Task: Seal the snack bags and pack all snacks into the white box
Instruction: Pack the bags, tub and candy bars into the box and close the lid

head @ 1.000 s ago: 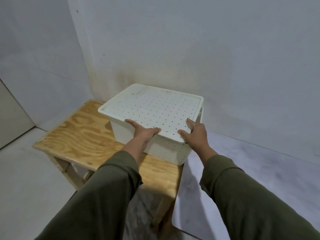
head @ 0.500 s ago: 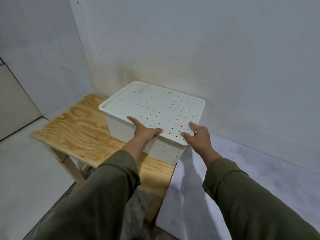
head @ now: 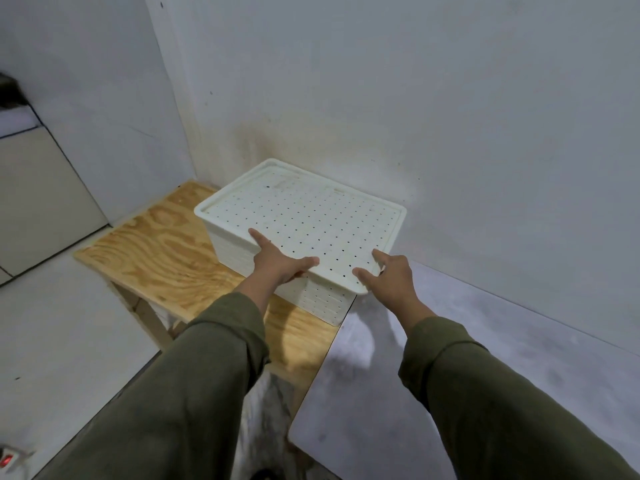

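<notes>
Left hand (head: 278, 263) and right hand (head: 388, 277) grip the near edge of the perforated lid (head: 304, 216), thumbs on top, on the white box (head: 318, 299) atop the plywood table (head: 156, 251); lid-lifting likely comes next; no snacks visible.

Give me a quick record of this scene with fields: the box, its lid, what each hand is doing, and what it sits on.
box: white perforated plastic box, on the wooden table's right end, near the wall
lid: white dotted lid, on the box, looks closed
left hand: thumb on the lid, fingers under its near rim
right hand: at the lid's near right corner, thumb on top
support: light plywood table
beside it: grey tabletop on the right
snacks: none visible
</notes>
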Motion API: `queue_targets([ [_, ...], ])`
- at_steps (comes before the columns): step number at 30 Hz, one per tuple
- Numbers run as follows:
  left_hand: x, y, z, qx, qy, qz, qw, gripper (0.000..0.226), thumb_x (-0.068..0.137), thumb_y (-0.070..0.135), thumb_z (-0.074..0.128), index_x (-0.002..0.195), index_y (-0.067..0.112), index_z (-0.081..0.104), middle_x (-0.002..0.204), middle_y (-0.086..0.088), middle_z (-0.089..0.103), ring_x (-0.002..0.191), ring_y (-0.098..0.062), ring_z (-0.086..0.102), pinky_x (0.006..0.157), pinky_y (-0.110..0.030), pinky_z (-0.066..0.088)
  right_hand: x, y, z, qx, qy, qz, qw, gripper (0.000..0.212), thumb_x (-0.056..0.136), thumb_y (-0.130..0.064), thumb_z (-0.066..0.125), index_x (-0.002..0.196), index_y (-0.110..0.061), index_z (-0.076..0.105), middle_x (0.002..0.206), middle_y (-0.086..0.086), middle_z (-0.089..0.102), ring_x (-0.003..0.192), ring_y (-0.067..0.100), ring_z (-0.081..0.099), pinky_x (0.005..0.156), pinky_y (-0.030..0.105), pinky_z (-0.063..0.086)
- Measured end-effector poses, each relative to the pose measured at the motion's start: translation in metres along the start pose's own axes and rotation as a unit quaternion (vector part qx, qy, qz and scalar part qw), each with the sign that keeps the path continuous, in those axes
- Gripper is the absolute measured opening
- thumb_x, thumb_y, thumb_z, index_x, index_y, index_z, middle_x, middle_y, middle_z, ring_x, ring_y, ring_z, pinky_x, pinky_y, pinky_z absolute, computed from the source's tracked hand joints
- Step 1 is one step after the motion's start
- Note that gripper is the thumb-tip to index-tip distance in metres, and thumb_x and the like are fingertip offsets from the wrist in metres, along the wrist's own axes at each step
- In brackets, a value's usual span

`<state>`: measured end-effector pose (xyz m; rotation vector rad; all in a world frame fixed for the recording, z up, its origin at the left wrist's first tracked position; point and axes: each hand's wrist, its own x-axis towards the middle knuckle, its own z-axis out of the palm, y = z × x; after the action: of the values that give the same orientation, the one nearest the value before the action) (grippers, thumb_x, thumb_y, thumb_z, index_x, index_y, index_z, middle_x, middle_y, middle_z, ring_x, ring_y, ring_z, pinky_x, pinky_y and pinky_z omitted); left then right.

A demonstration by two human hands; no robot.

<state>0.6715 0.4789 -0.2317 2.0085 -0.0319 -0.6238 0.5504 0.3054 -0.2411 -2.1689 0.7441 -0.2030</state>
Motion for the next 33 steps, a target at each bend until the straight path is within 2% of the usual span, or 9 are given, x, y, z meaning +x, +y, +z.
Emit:
queue_targets([
  [3,0.001,-0.004,0.0,0.026,0.013,-0.003,1.0,0.151,0.055,0.046,0.088,0.14,0.024,-0.035,0.144,-0.02,0.041,0.102,-0.02,0.067,0.091,-0.034,0.054,0.004,0.003,0.003,-0.019,-0.017,-0.007,1.0,0.069,0.082,-0.038,0.068,0.138,-0.005,0.043,0.136,0.014,0.04,0.127,0.03,0.045,0.103,0.031,0.038],
  [5,0.003,-0.006,0.001,0.046,0.027,-0.003,0.999,0.15,0.055,0.052,0.086,0.141,0.023,-0.033,0.147,-0.018,0.038,0.12,-0.025,0.057,0.103,-0.04,0.045,0.007,0.005,0.003,-0.028,-0.029,-0.003,0.999,0.067,0.085,-0.039,0.064,0.14,-0.008,0.039,0.133,0.013,0.034,0.127,0.026,0.04,0.098,0.024,0.032],
  [9,0.007,-0.005,0.004,0.053,0.034,-0.01,0.998,0.143,0.063,0.049,0.083,0.141,0.021,-0.034,0.152,-0.018,0.029,0.137,-0.033,0.035,0.112,-0.046,0.033,0.012,0.006,0.004,-0.044,-0.017,-0.006,0.999,0.069,0.086,-0.042,0.062,0.142,-0.011,0.035,0.132,0.011,0.03,0.126,0.025,0.038,0.1,0.026,0.032],
  [13,0.007,-0.001,0.006,0.024,0.032,-0.023,0.999,0.139,0.068,0.04,0.082,0.14,0.022,-0.036,0.155,-0.018,0.021,0.14,-0.035,0.029,0.112,-0.044,0.028,0.013,0.007,0.008,-0.039,0.011,-0.023,0.999,0.061,0.084,-0.04,0.065,0.134,-0.012,0.041,0.119,0.008,0.032,0.118,0.026,0.042,0.091,0.021,0.032],
  [16,0.007,-0.003,0.007,-0.004,0.036,-0.026,0.999,0.139,0.069,0.037,0.082,0.14,0.023,-0.036,0.155,-0.017,0.022,0.14,-0.035,0.028,0.111,-0.042,0.029,0.012,0.005,0.009,-0.035,0.028,-0.038,0.998,0.074,0.085,-0.037,0.066,0.145,-0.014,0.029,0.13,0.012,0.031,0.122,0.025,0.039,0.095,0.021,0.03],
  [21,0.008,-0.006,0.006,-0.009,0.057,-0.019,0.998,0.136,0.07,0.038,0.081,0.141,0.023,-0.034,0.153,-0.019,0.025,0.14,-0.035,0.028,0.109,-0.042,0.031,0.018,0.0,0.008,-0.045,0.045,-0.068,0.996,0.078,0.082,-0.035,0.07,0.145,-0.014,0.028,0.132,0.011,0.029,0.123,0.025,0.036,0.097,0.021,0.03],
  [25,0.016,-0.006,0.002,0.019,0.059,-0.011,0.998,0.137,0.068,0.043,0.081,0.143,0.02,-0.031,0.152,-0.019,0.027,0.14,-0.035,0.027,0.11,-0.041,0.031,0.022,0.002,0.015,-0.033,0.032,-0.036,0.998,0.082,0.082,-0.04,0.069,0.147,-0.013,0.027,0.134,0.01,0.028,0.127,0.024,0.034,0.104,0.027,0.032],
  [30,0.023,-0.005,0.0,0.059,0.047,-0.017,0.997,0.144,0.062,0.049,0.083,0.142,0.018,-0.032,0.143,-0.02,0.042,0.128,-0.031,0.045,0.103,-0.037,0.039,0.025,0.006,0.016,-0.037,0.025,-0.012,0.999,0.079,0.081,-0.044,0.068,0.143,-0.008,0.034,0.133,0.01,0.029,0.128,0.023,0.033,0.102,0.026,0.032],
  [33,0.024,-0.005,-0.001,0.083,0.044,-0.027,0.995,0.148,0.059,0.05,0.084,0.14,0.017,-0.035,0.137,-0.019,0.051,0.119,-0.027,0.054,0.098,-0.035,0.043,0.026,0.006,0.014,-0.109,0.035,-0.026,0.993,0.076,0.08,-0.051,0.065,0.141,-0.012,0.039,0.148,0.011,0.019,0.14,0.026,0.017,0.111,0.038,0.025],
])
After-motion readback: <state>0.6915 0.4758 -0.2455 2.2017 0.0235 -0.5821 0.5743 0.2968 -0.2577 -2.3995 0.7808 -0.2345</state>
